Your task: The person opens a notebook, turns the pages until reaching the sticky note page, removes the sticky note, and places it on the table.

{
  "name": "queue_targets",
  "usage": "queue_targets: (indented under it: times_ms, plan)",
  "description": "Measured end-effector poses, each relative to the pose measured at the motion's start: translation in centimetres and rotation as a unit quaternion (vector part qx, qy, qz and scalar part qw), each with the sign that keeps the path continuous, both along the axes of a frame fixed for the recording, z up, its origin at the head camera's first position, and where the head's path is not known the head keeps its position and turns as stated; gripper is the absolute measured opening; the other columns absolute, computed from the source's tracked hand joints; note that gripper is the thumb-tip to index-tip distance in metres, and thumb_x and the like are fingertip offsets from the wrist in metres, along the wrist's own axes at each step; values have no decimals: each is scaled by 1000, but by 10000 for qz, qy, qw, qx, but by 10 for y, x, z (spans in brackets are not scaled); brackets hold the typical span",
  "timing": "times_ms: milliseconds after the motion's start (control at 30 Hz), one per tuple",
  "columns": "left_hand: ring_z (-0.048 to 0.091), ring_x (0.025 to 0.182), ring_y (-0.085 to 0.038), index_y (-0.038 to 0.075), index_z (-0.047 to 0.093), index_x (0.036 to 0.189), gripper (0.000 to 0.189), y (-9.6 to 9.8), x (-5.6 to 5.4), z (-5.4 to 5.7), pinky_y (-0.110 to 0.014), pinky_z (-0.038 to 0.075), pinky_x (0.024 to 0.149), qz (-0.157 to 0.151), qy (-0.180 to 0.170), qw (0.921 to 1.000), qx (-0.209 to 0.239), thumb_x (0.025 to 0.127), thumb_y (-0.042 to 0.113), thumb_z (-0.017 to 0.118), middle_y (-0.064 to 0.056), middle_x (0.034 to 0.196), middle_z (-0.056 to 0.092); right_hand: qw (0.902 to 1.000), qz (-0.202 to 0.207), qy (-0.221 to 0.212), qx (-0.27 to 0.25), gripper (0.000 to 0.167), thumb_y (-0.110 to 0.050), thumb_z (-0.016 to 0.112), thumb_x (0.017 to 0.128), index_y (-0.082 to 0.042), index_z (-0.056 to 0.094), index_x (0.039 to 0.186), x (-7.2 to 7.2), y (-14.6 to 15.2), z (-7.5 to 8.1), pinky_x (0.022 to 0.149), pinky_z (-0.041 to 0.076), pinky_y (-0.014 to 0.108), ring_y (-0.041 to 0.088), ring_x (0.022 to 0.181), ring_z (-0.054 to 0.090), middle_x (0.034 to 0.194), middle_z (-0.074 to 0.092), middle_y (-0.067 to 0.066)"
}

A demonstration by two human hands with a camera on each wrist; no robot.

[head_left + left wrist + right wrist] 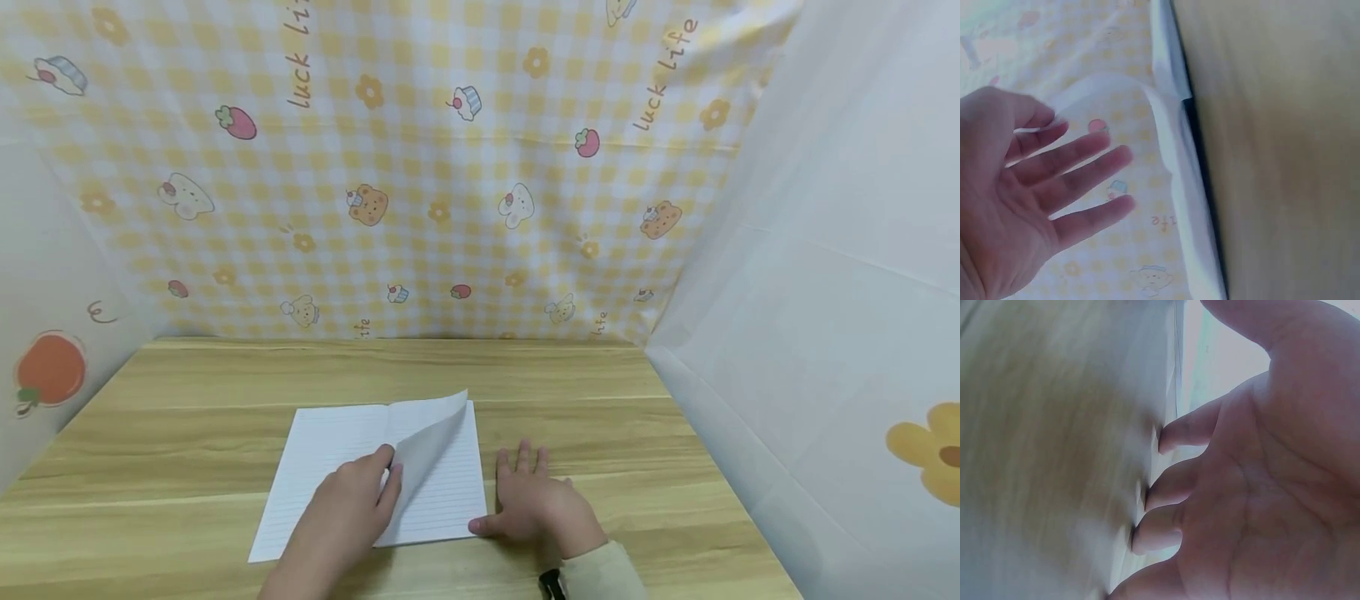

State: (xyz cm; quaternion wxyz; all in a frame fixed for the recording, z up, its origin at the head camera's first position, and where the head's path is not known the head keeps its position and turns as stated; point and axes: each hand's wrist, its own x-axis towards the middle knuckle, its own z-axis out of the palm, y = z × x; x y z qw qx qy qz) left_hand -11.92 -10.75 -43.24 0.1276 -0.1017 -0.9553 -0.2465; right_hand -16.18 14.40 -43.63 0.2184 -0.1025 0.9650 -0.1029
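Observation:
An open notebook [322, 467] with white lined pages lies on the wooden table. Between thumb and index finger, my left hand [341, 504] pinches one page [435, 442], which is lifted and curves over the right half, its far corner sticking up. In the left wrist view that page [1100, 81] arches away from the pinch, and the other fingers of the left hand [1029, 187] are spread. Beside the notebook's right edge, my right hand [536, 500] rests with fingertips on the table and the thumb at the lower right corner. The right wrist view shows its fingers [1188, 428] spread.
The wooden table [187, 375] runs back to a yellow checked cloth [420, 167] hung behind it. White cloth [840, 275] hangs along the right side, and more at the left. A small black object [551, 583] shows by the right sleeve [606, 571].

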Motion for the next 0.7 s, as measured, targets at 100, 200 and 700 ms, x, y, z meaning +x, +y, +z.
queue_targets:
  times_ms: [100, 200, 700]
  plan:
    - [74, 69, -22, 16, 62, 80, 21, -5, 5, 6, -42, 59, 59, 318, 646, 9973, 110, 98, 14, 72, -3, 82, 79, 10000, 17, -19, 27, 118, -73, 74, 85, -3, 26, 168, 0, -1, 0, 108, 24, 93, 60, 161, 10, 174, 9, 35]
    - [78, 76, -27, 20, 58, 74, 28, -16, 12, 11, -47, 61, 63, 581, 768, 9950, 279, 97, 14, 72, -1, 83, 81, 10000, 39, -51, 52, 118, -74, 73, 86, -4, 25, 168, -1, -1, 0, 108, 24, 93, 60, 161, 9, 175, 8, 34]
    - [69, 70, -20, 15, 70, 94, 24, -91, 41, 9, -39, 48, 55, 1392, -1257, 9823, 0, 106, 30, 56, -1, 84, 78, 9998, 21, -126, 137, 119, -74, 72, 86, -5, 23, 169, -2, -1, -1, 109, 22, 93, 59, 162, 8, 175, 6, 33]
